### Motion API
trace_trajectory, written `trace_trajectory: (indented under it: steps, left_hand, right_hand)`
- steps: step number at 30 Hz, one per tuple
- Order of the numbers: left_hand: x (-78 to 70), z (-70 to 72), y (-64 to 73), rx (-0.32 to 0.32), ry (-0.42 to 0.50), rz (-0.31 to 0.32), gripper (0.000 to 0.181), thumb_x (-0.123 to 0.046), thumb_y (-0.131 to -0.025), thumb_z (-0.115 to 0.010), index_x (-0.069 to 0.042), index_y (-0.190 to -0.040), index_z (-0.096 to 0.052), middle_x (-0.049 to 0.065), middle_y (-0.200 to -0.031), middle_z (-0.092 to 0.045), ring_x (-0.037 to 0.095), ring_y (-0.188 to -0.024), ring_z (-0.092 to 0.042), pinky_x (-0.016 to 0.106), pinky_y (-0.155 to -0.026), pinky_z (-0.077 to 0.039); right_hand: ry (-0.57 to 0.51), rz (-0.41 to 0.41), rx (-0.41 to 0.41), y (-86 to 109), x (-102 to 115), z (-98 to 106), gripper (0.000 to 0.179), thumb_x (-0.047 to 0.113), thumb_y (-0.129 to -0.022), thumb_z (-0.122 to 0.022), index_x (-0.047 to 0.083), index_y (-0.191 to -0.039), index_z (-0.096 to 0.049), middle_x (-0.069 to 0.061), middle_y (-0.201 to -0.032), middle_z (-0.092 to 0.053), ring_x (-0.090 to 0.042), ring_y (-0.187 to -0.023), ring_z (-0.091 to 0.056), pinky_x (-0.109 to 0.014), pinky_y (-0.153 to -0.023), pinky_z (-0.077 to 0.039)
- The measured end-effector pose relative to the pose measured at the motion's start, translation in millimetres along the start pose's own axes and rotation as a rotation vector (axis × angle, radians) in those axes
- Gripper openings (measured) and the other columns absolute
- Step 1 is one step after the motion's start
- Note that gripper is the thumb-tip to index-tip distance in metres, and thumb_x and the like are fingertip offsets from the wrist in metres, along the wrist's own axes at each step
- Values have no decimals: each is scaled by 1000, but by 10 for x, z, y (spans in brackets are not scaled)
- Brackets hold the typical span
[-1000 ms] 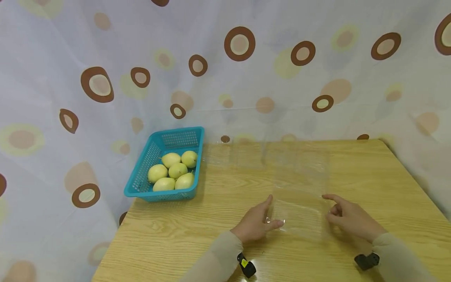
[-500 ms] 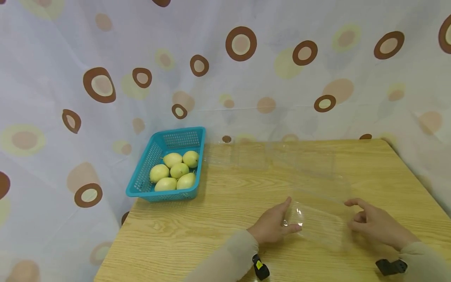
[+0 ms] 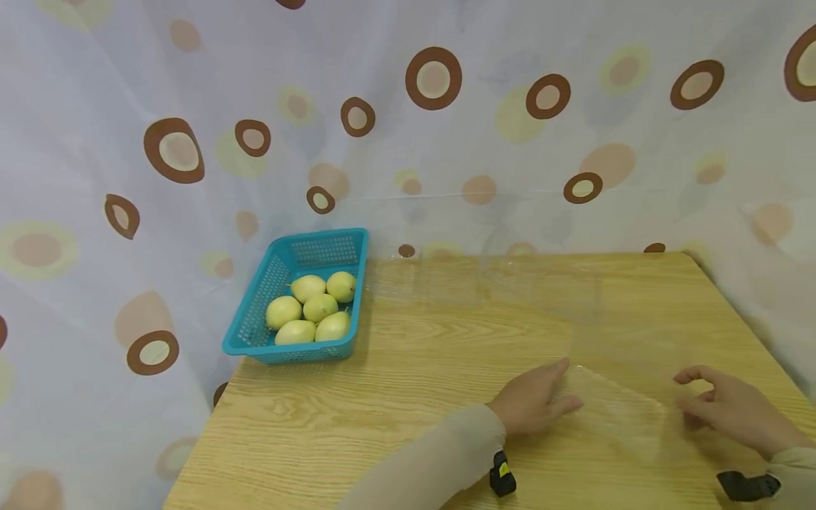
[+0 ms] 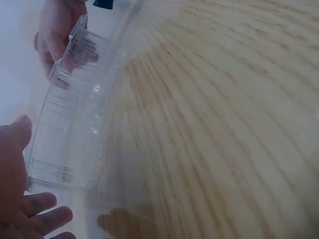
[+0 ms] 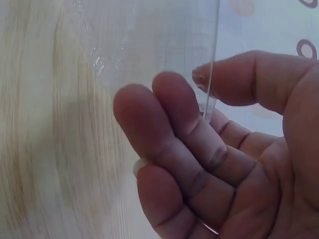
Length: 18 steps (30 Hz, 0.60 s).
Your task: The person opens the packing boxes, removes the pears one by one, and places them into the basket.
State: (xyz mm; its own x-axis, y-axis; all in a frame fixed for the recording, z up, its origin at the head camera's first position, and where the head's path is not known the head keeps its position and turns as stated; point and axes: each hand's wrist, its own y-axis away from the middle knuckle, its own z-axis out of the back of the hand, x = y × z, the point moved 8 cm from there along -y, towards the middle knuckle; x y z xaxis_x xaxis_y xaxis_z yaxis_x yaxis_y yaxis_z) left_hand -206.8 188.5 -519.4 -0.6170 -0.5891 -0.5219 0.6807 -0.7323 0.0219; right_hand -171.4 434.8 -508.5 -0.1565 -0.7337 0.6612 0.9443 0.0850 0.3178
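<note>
A clear plastic box (image 3: 615, 404) lies between my two hands at the front right of the table, slightly blurred. Behind its base rises a faint clear panel that looks like a raised lid (image 3: 627, 347). My left hand (image 3: 532, 400) spans the box's left end, thumb toward the front and fingers behind. At the right end, my right hand (image 3: 733, 407) holds the edge with bent fingers. In the right wrist view, the clear wall (image 5: 179, 45) passes between the thumb (image 5: 249, 77) and the fingers. The left wrist view shows the box's ribbed side (image 4: 75, 114) just above the wood.
A blue mesh basket (image 3: 290, 352) with several yellow-green pears (image 3: 319, 308) stands at the left of the wooden table (image 3: 408, 368). Along the table's back edge sits a row of clear plastic containers (image 3: 452, 280). A patterned curtain (image 3: 382, 163) hangs behind and at the left.
Both hands and the clear box between them have shifted to the right across the table. The box has turned slightly, its right end coming nearer to me. The basket and pears stay put.
</note>
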Motion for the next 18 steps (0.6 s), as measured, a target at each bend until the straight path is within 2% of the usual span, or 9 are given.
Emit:
trace_trajectory:
  steps: [4,8,11,15,18]
  left_hand:
    - [-102,-56,-93,-17,-123,-7,66,-53,-100,-33,-18,-155,-20,-5,-156,-23,7,-140,-26,22,-109,-29]
    - [-264,-55,-130,-37,-289,-56,63,-51,-101,-33,-18,-154,-22,-3,-157,-20,7,-141,-23,20,-110,-26]
    - [-418,-51,-163,-47,-413,-126,64,-51,-101,-34,-17,-154,-22,-3,-158,-19,7,-142,-19,19,-111,-20]
    - [-580,-118,-208,-10,-532,-209,68,-55,-99,-33,-20,-155,-17,-4,-159,-15,6,-144,-13,19,-112,-19]
    - [-643,-202,-233,54,-577,-229,70,-58,-98,-32,-23,-155,-12,-6,-160,-9,6,-144,-6,21,-113,-17]
  right_hand:
    - [69,4,-80,28,-136,147,52,28,-99,-53,-9,-133,-39,-6,-87,-71,-19,-73,-67,-51,-66,-52]
    - [100,-18,-176,18,-275,304,51,26,-100,-49,-11,-134,-38,-5,-83,-70,-19,-69,-64,-40,-54,-47]
    - [89,-45,-240,0,-376,409,53,28,-101,-44,-12,-135,-37,-5,-78,-67,-20,-66,-61,-33,-47,-41]
    - [134,-31,-308,-20,-457,502,54,31,-101,-40,-11,-135,-39,-6,-76,-65,-19,-55,-55,-32,-42,-40]
    - [185,-7,-356,-35,-479,550,54,34,-102,-38,-10,-133,-42,-6,-76,-66,-18,-50,-54,-31,-38,-40]
